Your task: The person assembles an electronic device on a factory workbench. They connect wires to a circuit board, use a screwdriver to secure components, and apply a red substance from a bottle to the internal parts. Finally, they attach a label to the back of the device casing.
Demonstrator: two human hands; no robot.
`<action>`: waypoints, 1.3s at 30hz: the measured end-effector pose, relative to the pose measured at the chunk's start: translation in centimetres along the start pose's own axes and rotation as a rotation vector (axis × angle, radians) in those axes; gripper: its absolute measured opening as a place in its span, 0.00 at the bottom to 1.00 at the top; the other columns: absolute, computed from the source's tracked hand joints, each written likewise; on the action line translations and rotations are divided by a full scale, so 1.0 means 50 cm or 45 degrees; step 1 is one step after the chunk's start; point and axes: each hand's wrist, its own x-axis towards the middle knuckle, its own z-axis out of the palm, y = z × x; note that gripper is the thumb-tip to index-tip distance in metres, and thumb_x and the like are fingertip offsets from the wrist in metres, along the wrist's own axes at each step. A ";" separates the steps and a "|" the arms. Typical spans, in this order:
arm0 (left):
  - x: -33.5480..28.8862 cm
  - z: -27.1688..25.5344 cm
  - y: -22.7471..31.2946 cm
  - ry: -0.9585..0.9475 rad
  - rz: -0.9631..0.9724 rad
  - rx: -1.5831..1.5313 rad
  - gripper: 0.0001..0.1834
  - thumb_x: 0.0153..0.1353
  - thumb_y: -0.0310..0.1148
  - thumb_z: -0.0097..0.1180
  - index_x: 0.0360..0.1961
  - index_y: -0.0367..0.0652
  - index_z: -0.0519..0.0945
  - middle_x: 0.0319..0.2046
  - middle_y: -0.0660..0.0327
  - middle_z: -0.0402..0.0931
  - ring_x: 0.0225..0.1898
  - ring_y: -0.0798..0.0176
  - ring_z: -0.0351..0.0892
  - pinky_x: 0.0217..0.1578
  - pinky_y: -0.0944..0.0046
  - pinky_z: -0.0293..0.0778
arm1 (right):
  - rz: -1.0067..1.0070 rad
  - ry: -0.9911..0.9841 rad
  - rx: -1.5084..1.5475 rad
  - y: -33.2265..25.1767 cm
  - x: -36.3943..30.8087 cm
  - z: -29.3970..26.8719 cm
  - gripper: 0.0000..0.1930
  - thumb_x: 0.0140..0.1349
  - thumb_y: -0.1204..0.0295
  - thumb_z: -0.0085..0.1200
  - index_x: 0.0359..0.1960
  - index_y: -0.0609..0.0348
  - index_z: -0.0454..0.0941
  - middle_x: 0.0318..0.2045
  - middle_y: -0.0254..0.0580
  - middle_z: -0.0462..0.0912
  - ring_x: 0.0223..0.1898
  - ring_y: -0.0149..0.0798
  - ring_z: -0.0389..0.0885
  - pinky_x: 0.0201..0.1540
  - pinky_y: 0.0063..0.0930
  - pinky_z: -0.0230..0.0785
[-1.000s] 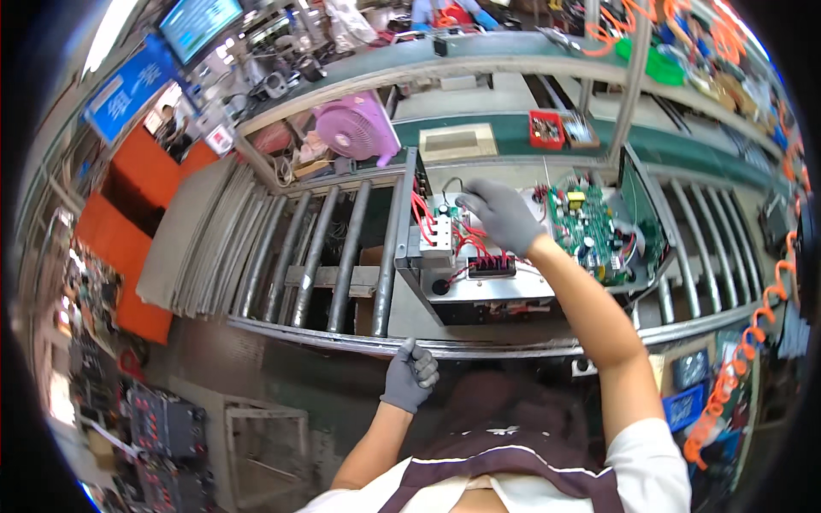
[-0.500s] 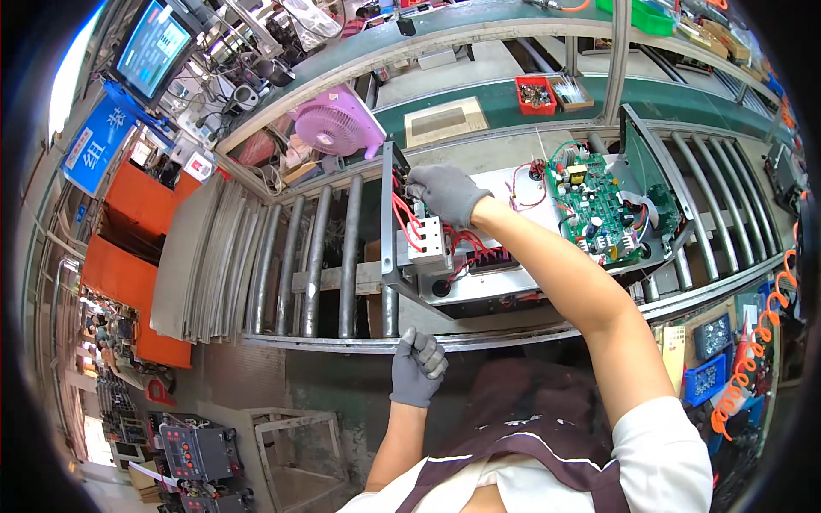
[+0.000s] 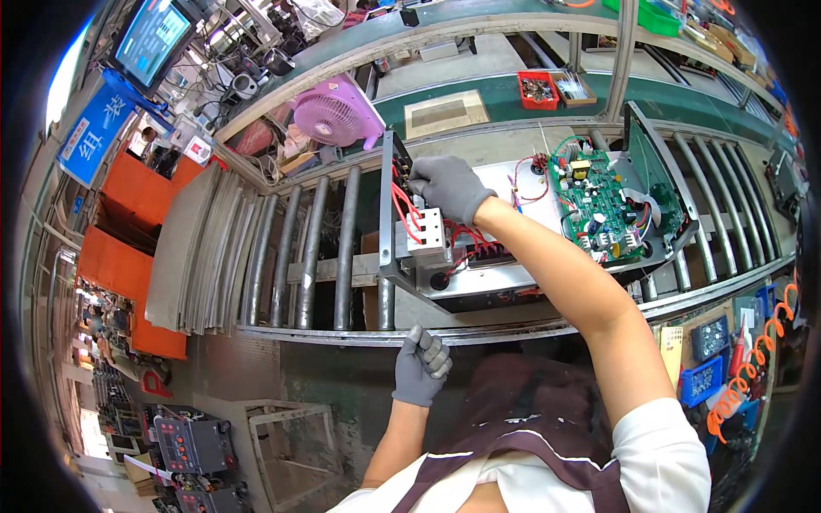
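Observation:
My right hand (image 3: 453,190), in a grey glove, reaches into an open metal chassis (image 3: 505,280). Its fingers are closed against the inner side of the dark upright end panel (image 3: 388,218), just behind a white circuit breaker (image 3: 427,235). Whatever the fingertips grip is hidden. Red wires (image 3: 404,201) run along that panel beside the hand. On the chassis' right side sits a green circuit board (image 3: 603,205). My left hand (image 3: 421,366), gloved too, is curled closed just below the front rail, away from the chassis; I cannot see inside its fingers.
The chassis rests on a roller conveyor (image 3: 346,248) with a metal front rail (image 3: 299,335). Grey sheets (image 3: 192,256) stand at its left end. Behind are a pink fan (image 3: 333,118) and a red bin (image 3: 537,90) of small parts. A coiled orange hose (image 3: 753,368) hangs at right.
My right hand stays at the end panel with its fingers slightly shifted. The left hand remains curled below the rail. The whole view has tilted slightly.

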 end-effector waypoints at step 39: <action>0.027 -0.032 -0.045 0.185 -0.227 0.002 0.14 0.61 0.41 0.49 0.21 0.46 0.69 0.18 0.63 0.64 0.21 0.66 0.60 0.17 0.69 0.56 | 0.290 0.217 0.440 0.039 0.094 0.039 0.09 0.51 0.68 0.59 0.33 0.55 0.81 0.30 0.47 0.82 0.34 0.44 0.81 0.41 0.33 0.70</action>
